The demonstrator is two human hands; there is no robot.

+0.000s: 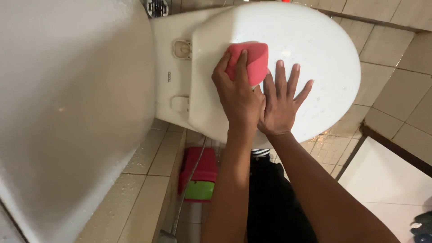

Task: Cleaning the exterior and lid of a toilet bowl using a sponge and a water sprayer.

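While the left hand (238, 96) presses a pink rectangular sponge (250, 62) onto the closed white plastic toilet lid (315, 40), fingers curled over it, the right hand (280, 105) lies flat just beside, fingers spread on the lid.

Likely bathroom: toilet (288, 49), tiled floor (387, 45)

Small dark label (169, 77) on white toilet body, by seat hinges.
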